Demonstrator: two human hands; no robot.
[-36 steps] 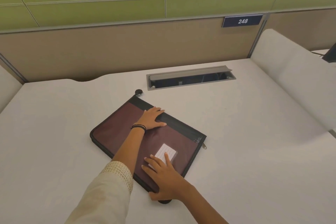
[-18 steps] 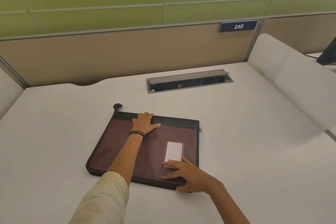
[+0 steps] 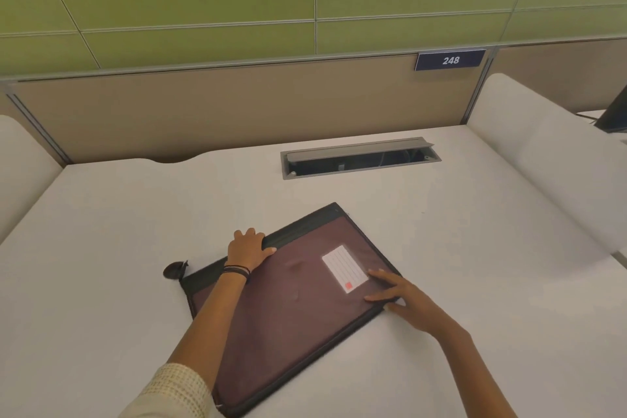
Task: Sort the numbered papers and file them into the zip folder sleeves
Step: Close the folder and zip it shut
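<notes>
Gripping the zip folder's (image 3: 288, 309) far long edge, the left hand (image 3: 249, 248) curls its fingers over the black border, while the right hand (image 3: 407, 297) rests straight-fingered on the right corner. The folder lies flat and closed on the desk (image 3: 475, 248), contents hidden, its long axis running near-left to far-right.

office cubicle, partition panels (image 3: 237, 112), numbered plate (image 3: 450, 60)

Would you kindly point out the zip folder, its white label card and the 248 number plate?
zip folder (image 3: 278, 309): head view, bare maroon cover near its middle.
label card (image 3: 342, 266): head view, centre of the white lined card.
248 number plate (image 3: 450, 60): head view, on the printed digits.
</notes>
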